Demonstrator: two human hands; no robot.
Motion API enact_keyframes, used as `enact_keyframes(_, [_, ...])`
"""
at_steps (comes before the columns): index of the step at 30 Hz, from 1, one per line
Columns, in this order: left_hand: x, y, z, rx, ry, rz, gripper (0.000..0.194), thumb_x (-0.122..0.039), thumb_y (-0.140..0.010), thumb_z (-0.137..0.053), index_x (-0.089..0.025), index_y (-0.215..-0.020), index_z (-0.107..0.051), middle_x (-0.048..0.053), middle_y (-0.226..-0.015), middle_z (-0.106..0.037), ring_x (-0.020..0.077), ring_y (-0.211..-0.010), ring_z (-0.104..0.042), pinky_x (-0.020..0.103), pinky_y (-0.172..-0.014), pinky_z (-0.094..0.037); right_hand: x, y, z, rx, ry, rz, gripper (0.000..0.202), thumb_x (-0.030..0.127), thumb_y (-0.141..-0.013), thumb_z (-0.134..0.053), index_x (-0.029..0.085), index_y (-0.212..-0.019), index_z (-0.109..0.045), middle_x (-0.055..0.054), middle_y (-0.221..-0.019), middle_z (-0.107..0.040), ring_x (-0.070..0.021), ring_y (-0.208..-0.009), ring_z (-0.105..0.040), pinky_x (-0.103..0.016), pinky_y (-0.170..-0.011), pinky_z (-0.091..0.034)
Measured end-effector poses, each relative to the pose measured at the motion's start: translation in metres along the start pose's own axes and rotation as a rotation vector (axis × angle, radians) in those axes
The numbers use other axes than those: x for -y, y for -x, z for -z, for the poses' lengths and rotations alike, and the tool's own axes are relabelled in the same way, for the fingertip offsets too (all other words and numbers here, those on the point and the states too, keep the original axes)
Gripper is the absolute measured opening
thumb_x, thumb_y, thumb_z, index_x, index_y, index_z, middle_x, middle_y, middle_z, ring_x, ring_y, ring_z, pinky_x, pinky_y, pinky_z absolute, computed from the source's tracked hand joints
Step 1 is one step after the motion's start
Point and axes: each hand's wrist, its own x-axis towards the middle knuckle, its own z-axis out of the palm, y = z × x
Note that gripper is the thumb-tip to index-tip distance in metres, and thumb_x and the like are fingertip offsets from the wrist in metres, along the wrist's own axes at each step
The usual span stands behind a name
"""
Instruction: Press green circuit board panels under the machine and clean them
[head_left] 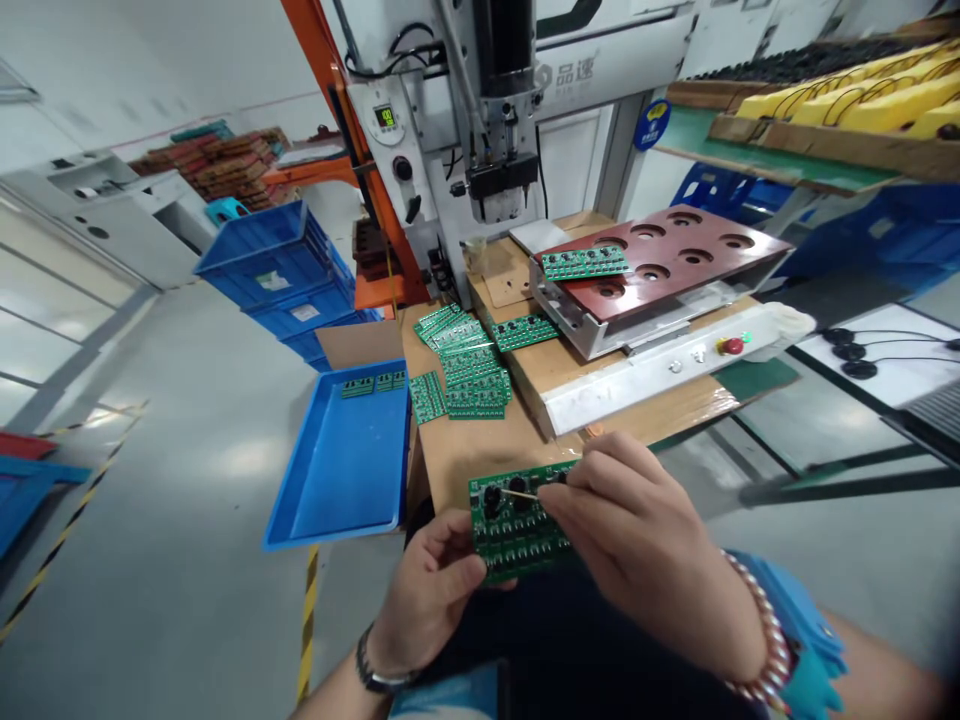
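A green circuit board [517, 550] with round black parts and rows of small components is held in front of me. My left hand [439, 580] grips its left edge, thumb on top and fingers beneath. My right hand [626, 535] is closed in a pinch on a thin pale stick [519, 494], perhaps wooden. The stick's tip points left, at or just over the black round parts near the board's upper left; whether it touches cannot be made out. The right hand hides the board's right part.
Loose circuit boards [469, 365] overlap on the bench. A blue tray [337, 470] holding several small boards lies left. Beyond the bench front stands a machine head [502, 180] with a reddish fixture plate [675, 250], one board [585, 263] on it. A red button [731, 346] sits on the white panel.
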Motion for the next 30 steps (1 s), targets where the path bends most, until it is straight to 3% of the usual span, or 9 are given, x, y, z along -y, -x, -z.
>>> enact_keyframes(30, [0.0014, 0.0001, 0.0028, 0.006, 0.011, 0.002, 0.023, -0.021, -0.064, -0.076, -0.022, -0.086, -0.072, 0.001, -0.075, -0.070, 0.0163, -0.068, -0.065, 0.028, -0.064, -0.056, 0.0059, 0.0040, -0.0063, 0.061, -0.020, 0.002, 0.014, 0.008, -0.083, -0.048, 0.015, -0.083, -0.061, -0.002, -0.068, -0.047, -0.0141, -0.070, -0.035, -0.030, -0.065, -0.033])
